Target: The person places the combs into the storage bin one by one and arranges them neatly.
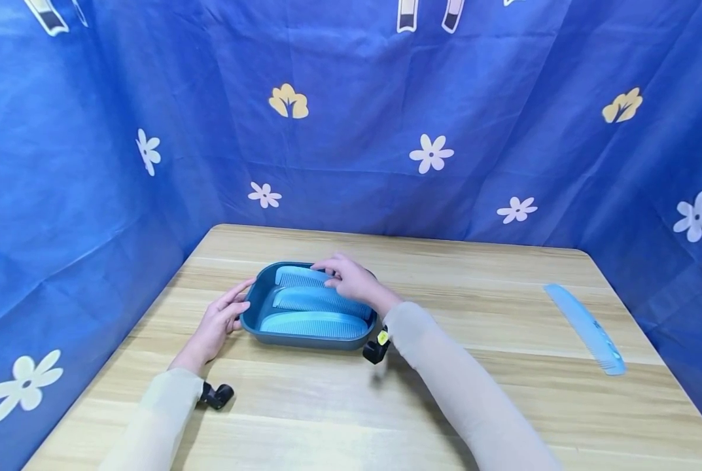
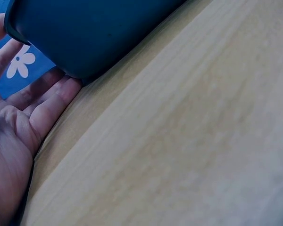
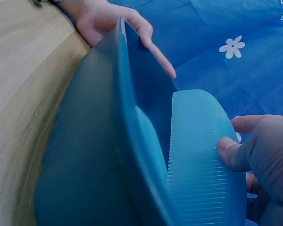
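A dark blue oblong basin (image 1: 309, 342) on the wooden table contains three light blue combs: a near comb (image 1: 315, 325), a middle comb (image 1: 315, 300) and a far comb (image 1: 294, 277). At the basin's left end, my left hand (image 1: 218, 320) holds the rim and corner, some fingertips low against its underside in the left wrist view. My right hand (image 1: 353, 281) reaches over the far side. It pinches the far comb (image 3: 198, 155), thumb on its face and fingers behind, teeth toward the basin's inside.
Another light blue comb (image 1: 586, 327) lies at the table's right side. Blue cloth (image 1: 362, 131) with flowers and trees hangs around the back and sides of the table (image 1: 445, 275). Black wrist cameras hang below both sleeves.
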`<state>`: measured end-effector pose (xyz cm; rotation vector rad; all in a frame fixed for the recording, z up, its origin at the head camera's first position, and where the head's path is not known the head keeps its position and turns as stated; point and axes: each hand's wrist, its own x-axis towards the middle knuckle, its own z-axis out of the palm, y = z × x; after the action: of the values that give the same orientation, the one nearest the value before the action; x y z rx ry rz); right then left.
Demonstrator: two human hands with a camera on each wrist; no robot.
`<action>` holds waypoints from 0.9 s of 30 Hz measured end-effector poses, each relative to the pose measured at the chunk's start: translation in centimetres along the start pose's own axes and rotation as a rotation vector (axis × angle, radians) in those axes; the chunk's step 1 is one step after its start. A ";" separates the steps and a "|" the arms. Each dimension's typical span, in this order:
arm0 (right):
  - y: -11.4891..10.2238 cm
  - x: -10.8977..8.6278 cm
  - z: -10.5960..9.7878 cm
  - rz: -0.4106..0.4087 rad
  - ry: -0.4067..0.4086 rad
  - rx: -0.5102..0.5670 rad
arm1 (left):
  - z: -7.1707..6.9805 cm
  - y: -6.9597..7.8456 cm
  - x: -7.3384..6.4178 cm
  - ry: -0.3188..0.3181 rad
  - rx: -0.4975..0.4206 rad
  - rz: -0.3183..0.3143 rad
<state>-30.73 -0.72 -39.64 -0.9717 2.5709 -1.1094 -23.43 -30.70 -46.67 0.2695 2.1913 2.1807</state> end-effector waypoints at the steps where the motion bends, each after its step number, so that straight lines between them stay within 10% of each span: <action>1: 0.1 0.0 0.1 -0.001 -0.004 -0.001 | 0.0 0.0 0.0 0.000 0.000 0.001; 27: 0.8 -0.5 1.0 0.061 -0.031 -0.018 | 0.2 0.0 -0.2 0.010 -0.009 0.002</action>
<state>-30.36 -0.56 -40.94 -0.9011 2.5721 -1.0483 -23.15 -30.55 -46.66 0.2609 2.1871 2.1967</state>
